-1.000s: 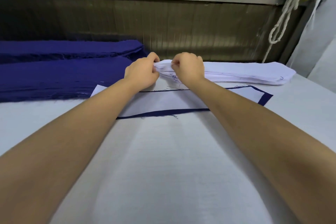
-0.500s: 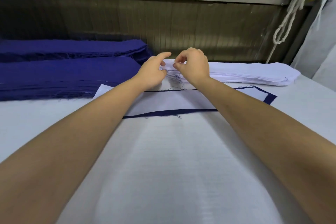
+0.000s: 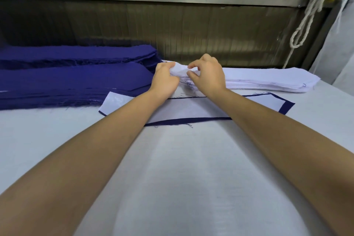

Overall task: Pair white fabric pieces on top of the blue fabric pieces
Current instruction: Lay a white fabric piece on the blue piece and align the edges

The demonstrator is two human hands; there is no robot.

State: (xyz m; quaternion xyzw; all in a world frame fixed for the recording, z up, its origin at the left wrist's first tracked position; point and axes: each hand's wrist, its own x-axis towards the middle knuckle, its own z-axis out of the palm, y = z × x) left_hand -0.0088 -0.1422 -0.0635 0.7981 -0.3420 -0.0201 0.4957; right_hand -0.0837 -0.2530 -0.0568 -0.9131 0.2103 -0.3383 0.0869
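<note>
White top piece [image 3: 179, 70] pinched by my left hand [image 3: 164, 79] and right hand [image 3: 208, 75]; clinging layers [image 3: 268, 82] below could lift too.

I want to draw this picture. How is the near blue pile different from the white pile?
The near blue pile lies left, the white pile right. The blue pile's edge is frayed; the white pile's looks neater. No hand holds the blue pile; the left hand and right hand pinch the white pile's top piece. Both are flat stacks on the table.
</note>
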